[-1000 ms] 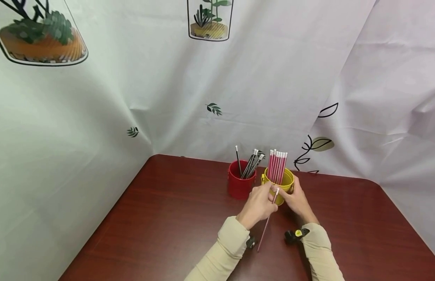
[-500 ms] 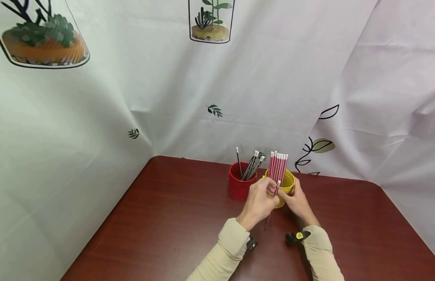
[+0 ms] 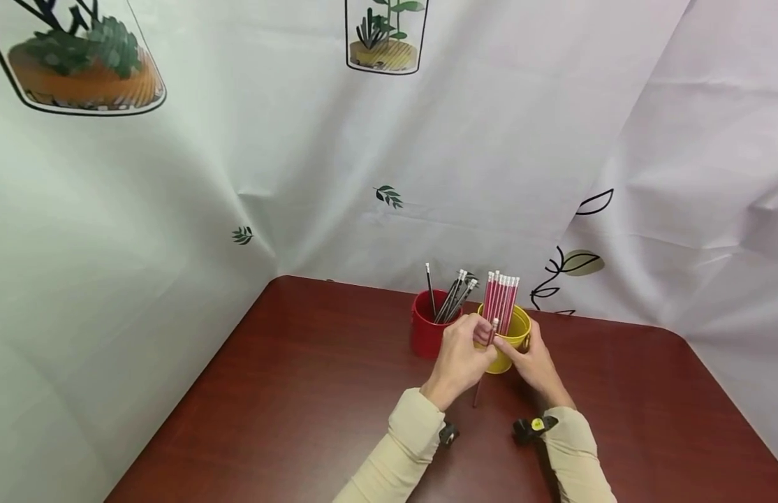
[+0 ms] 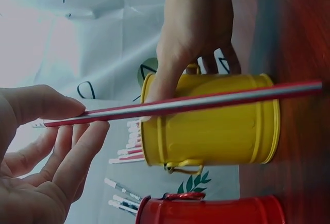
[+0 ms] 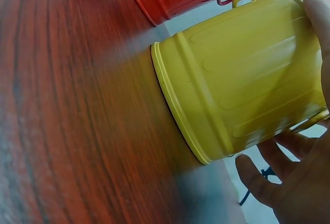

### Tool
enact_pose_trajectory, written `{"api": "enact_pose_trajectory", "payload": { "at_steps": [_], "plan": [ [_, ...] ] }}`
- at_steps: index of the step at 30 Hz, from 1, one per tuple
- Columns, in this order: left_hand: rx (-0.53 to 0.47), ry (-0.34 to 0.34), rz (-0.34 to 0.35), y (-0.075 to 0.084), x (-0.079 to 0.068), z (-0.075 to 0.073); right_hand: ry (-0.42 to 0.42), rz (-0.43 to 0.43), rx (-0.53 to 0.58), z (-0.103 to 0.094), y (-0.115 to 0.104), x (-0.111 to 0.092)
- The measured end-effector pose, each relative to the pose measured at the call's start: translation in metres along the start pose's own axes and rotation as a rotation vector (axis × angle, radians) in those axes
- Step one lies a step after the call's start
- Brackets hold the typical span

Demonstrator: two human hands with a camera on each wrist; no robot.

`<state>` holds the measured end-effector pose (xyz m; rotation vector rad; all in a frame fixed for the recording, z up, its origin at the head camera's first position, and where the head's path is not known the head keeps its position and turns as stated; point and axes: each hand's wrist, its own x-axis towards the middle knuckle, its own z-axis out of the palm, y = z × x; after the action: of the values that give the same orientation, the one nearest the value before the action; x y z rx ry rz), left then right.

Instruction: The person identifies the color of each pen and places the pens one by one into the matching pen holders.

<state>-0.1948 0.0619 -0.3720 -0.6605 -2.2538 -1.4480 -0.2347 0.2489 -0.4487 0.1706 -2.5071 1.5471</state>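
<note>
My left hand [image 3: 458, 356] pinches a red pencil [image 4: 206, 102] with a silver stripe near its white eraser end, between thumb and fingertips. The pencil slants down across the front of a yellow bucket [image 4: 216, 141], its lower end near the table. At the bucket's right side, my right hand [image 3: 540, 367] grips it, the thumb over the rim and the fingers spread round the wall. Several red pencils [image 3: 502, 300] stand in the yellow bucket, eraser ends up. In the right wrist view the bucket's base sits on the tabletop.
A red bucket [image 3: 427, 339] stands just left of the yellow one, with several black-and-silver pencils [image 3: 448, 300] leaning in it. Both are near the back edge of the brown wooden table [image 3: 288, 370]. A white printed curtain [image 3: 326, 175] hangs behind and at the sides.
My left hand has raised the pencil slightly, and its lower end has swung forward toward the yellow bucket. My right hand keeps its hold on the bucket.
</note>
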Motion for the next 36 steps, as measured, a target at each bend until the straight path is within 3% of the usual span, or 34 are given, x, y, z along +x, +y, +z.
{"api": "enact_pose_trajectory", "payload": {
  "at_steps": [7, 13, 21, 36],
  "plan": [
    [0.020, -0.001, -0.015, 0.004, 0.010, -0.009, 0.001, 0.018, 0.011, 0.001, 0.001, -0.001],
    [0.052, -0.003, 0.062, 0.015, 0.028, -0.020, 0.005, 0.033, 0.007, 0.001, 0.003, -0.004],
    [-0.001, 0.020, 0.149, 0.025, 0.057, -0.031, -0.010, 0.038, 0.030, 0.001, -0.001, 0.000],
    [-0.034, 0.059, 0.214, 0.032, 0.097, -0.030, -0.012, 0.034, 0.030, -0.002, 0.001, 0.002]
  ]
}}
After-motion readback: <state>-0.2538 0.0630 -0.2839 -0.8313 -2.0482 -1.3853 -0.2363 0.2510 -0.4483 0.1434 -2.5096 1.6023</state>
